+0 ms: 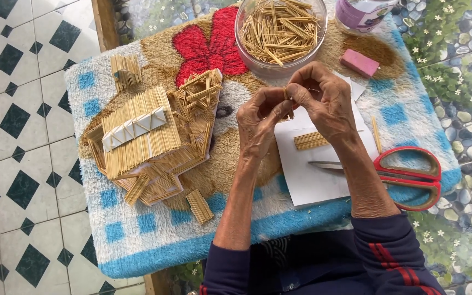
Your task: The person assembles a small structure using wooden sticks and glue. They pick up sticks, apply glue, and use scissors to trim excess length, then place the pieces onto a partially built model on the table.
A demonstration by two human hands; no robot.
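A shaggy blue-and-tan rug (137, 240) covers the table; on it sit a toothpick-built model house (154, 136), a clear bowl of toothpicks (279, 33) and red-handled scissors (405, 177). Above white paper (312, 175), the left hand (260, 123) and right hand (326, 101) pinch a small toothpick bundle (287, 94) between fingertips.

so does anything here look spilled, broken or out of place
Nothing looks spilled or broken. Both hands, left hand and right hand, pinch a few small sticks above the white paper. A few stick bundles lie loose beside the stick house, and one stick lies on the mat by the scissors.
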